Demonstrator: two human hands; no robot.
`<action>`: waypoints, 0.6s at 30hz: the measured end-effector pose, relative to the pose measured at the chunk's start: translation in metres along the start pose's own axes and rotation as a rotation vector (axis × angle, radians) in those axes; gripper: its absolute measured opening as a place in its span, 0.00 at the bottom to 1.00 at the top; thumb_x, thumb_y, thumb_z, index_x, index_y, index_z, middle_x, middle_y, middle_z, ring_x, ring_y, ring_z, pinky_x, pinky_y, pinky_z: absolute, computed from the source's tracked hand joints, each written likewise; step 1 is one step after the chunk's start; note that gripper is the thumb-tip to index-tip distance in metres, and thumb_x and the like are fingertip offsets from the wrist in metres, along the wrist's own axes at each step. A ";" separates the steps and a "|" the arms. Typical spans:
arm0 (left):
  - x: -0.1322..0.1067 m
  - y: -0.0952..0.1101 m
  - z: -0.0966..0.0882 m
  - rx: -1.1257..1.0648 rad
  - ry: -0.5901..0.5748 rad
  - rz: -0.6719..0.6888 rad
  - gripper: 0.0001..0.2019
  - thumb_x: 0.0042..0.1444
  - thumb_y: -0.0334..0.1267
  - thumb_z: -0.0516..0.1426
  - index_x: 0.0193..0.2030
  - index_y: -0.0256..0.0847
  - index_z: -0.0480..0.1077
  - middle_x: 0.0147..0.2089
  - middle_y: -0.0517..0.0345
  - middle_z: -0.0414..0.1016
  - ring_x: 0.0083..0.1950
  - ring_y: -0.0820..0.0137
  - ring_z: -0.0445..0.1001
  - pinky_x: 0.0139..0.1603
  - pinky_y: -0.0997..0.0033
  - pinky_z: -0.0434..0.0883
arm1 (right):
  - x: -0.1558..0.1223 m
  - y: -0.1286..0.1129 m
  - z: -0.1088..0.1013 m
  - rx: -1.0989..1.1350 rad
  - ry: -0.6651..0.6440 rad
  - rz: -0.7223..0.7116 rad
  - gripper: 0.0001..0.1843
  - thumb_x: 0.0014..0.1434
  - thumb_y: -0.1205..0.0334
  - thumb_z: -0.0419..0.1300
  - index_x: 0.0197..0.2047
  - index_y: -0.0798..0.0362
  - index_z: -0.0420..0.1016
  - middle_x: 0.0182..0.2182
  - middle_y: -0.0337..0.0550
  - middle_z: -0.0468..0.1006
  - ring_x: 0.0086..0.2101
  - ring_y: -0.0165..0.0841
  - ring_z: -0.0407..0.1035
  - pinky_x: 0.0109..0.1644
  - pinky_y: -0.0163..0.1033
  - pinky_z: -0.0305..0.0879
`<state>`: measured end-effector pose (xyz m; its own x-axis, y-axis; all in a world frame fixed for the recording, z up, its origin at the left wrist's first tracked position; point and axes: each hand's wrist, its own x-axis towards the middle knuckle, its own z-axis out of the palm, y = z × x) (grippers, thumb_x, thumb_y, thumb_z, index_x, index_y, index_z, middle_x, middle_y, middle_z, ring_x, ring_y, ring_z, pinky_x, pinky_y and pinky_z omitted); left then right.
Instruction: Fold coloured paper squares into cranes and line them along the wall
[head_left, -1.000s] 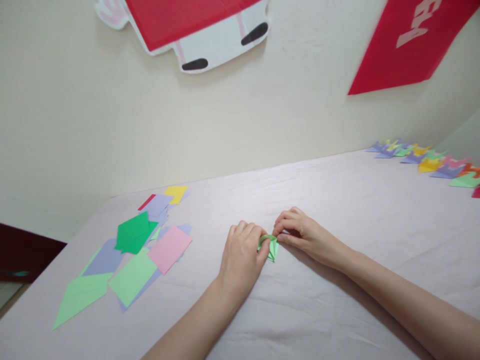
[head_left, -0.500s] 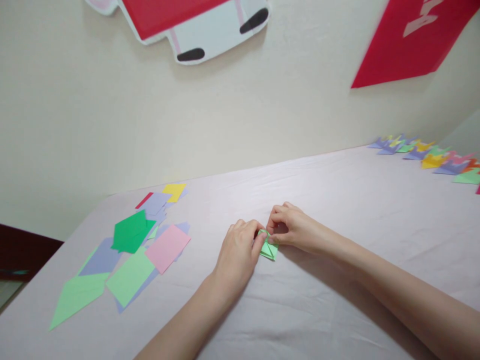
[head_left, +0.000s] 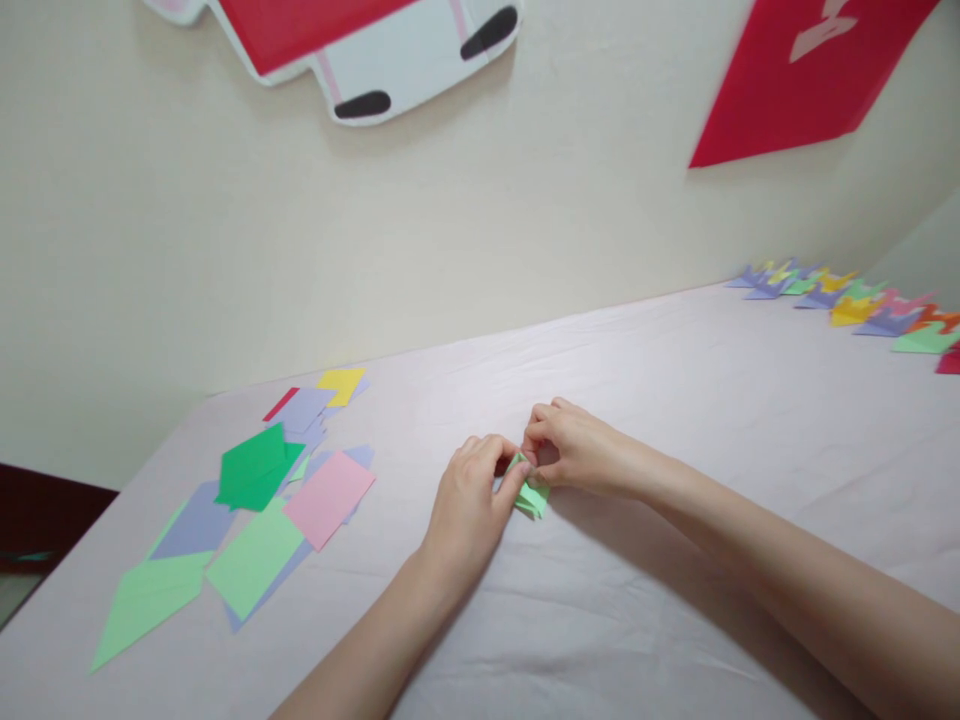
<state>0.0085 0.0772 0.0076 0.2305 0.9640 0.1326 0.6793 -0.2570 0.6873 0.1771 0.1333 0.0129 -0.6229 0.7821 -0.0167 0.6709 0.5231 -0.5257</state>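
A small folded piece of light green paper (head_left: 534,499) rests on the pale tablecloth (head_left: 600,600), between my two hands. My left hand (head_left: 474,500) pinches its left edge, thumb on top of the paper. From the right, my right hand (head_left: 574,448) grips the paper's upper part between thumb and bent fingers. The fingertips of both hands nearly meet and cover the top of the folds, so the exact crease there is hidden.
Loose paper sheets lie at the left: dark green (head_left: 255,468), pink (head_left: 330,498), light green (head_left: 255,560), purple (head_left: 193,522) and yellow (head_left: 342,385). Several folded paper cranes (head_left: 855,310) stand in rows at the far right. A wall (head_left: 450,230) with red decorations rises behind the table.
My right thumb and fingers have moved slightly left, closer to my left thumb. A flap of the green paper sits differently under them. The whole view has shifted a little.
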 end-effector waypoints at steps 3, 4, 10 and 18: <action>-0.001 -0.001 0.002 -0.006 0.017 0.002 0.06 0.62 0.34 0.55 0.33 0.41 0.70 0.34 0.59 0.72 0.39 0.65 0.68 0.39 0.69 0.61 | -0.005 0.003 0.003 0.108 0.033 -0.021 0.03 0.53 0.66 0.67 0.30 0.52 0.77 0.33 0.43 0.74 0.40 0.39 0.64 0.43 0.40 0.61; -0.001 -0.001 0.003 -0.001 0.021 0.010 0.07 0.62 0.34 0.55 0.33 0.41 0.69 0.34 0.59 0.71 0.39 0.65 0.68 0.39 0.69 0.61 | -0.007 0.005 0.004 0.129 0.050 -0.027 0.03 0.55 0.67 0.66 0.30 0.52 0.77 0.32 0.43 0.74 0.40 0.39 0.64 0.43 0.40 0.60; -0.001 0.000 0.002 -0.035 0.055 0.039 0.11 0.64 0.36 0.52 0.30 0.42 0.68 0.32 0.61 0.70 0.37 0.67 0.67 0.39 0.69 0.61 | -0.009 0.006 0.009 0.155 0.097 -0.060 0.06 0.55 0.70 0.64 0.27 0.53 0.75 0.29 0.40 0.72 0.36 0.36 0.63 0.43 0.41 0.58; 0.000 0.011 0.001 -0.639 0.209 -0.274 0.16 0.62 0.48 0.55 0.50 0.40 0.66 0.48 0.50 0.73 0.47 0.64 0.73 0.46 0.66 0.69 | -0.015 0.003 0.010 0.444 0.408 -0.080 0.08 0.60 0.64 0.58 0.28 0.51 0.67 0.29 0.39 0.70 0.36 0.35 0.64 0.41 0.40 0.59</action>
<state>0.0169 0.0741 0.0147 -0.0713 0.9974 -0.0146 0.1388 0.0244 0.9900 0.1844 0.1196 0.0029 -0.4009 0.8588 0.3190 0.3413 0.4631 -0.8179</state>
